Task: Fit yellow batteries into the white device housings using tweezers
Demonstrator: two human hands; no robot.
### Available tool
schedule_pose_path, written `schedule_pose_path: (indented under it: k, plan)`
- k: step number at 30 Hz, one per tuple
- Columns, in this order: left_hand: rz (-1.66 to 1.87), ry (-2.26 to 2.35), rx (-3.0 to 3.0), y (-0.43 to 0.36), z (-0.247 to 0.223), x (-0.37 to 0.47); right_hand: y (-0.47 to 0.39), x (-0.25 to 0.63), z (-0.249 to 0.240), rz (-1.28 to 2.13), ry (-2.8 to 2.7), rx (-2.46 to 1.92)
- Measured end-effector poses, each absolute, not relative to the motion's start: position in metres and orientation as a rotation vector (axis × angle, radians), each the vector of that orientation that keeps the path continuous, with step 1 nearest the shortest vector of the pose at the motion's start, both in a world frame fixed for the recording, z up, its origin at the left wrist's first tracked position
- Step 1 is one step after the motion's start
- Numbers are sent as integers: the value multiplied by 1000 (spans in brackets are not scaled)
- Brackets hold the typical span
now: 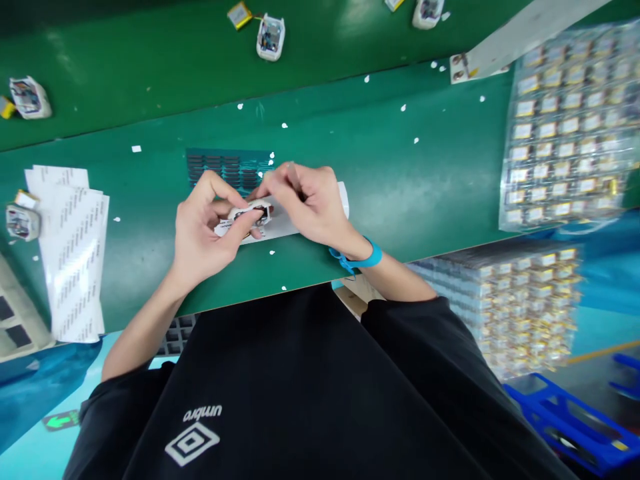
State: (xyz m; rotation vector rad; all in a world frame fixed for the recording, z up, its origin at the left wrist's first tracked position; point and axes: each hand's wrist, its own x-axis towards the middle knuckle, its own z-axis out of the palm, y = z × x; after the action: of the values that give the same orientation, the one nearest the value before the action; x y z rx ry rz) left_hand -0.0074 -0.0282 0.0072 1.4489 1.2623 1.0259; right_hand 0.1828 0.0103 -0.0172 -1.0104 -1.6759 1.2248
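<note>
My left hand (207,230) is closed on a small white device housing (265,208) with dark parts inside, its thumb and fingers pinching it from the left. Close by on the right, my right hand (313,203) has its fingers curled together at the housing's edge. Whatever sits between those fingers is too small or hidden to make out. Beneath both hands lies a white paper strip (280,225), partly covered. Just behind them is a sheet of small black strips (215,167) on the green bench.
White printed sheets (75,253) lie at the left beside another open housing (23,222). More housings, such as one (271,38) with a battery (239,15), stand on the far green surface. Clear trays of batteries (565,133) lie right, near a metal bracket (475,67).
</note>
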Motion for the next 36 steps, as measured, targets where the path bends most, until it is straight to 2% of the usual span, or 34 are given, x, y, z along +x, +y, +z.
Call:
schedule_pose_path:
  k: [6, 12, 27, 32, 36]
  plan:
    - [985, 1439, 1808, -39, -6, -25, 19, 195, -9, 934, -1724, -1085]
    - [979, 1429, 1863, -35, -41, -28, 33, 207, -7, 1268, -1826, -1119]
    - [949, 1465, 1850, -35, -43, -27, 49, 206, -30, 1709, -1579, -1034]
    - [1080, 1509, 1653, -36, -37, -24, 51, 209, -20, 1620, -1481, -1031]
    - [1099, 1405, 1372, -34, -15, -14, 38, 202, -10, 1566, -1399, -969]
